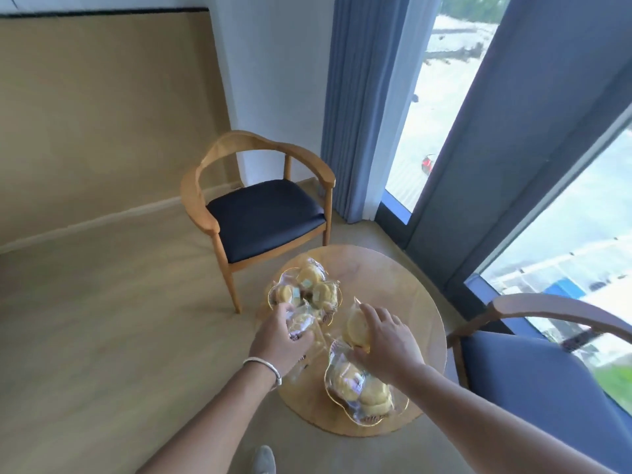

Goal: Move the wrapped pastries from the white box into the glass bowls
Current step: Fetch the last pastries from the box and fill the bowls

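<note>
both forearms reach in from the bottom edge over a round wooden bench (pixel 403 278); a grey shoe tip (pixel 264 459) is seen on the floor below them. left hand (pixel 278 340), with a white bracelet (pixel 265 367) on the wrist, is closed around a wrapped pastry (pixel 301 322) held at the near rim of the far glass bowl (pixel 273 295). right hand (pixel 386 340) is closed on a second wrapped pastry (pixel 355 328), held up between the two bowls, just above the far edge of the near glass bowl (pixel 330 384).

far bowl is loaded with several yellow pastries in clear wrap (pixel 309 285), piled above the rim. near bowl is also filled with wrapped pastries (pixel 362 388), stacked to the rim. both bowls sit on the bench, near each other but apart, gold-tinted rims visible. some clear plastic lies on the bench between the left wrist and the near bowl; what it is cannot be told.

white box is not made out in this view.

wooden armchair with dark seat (pixel 263 213) stands behind the bench, on the floor. second chair with blue seat (pixel 533 378) is at the right, beside the bench. blue curtains (pixel 362 107) and a full-height window (pixel 444 90) are at the back right.
</note>
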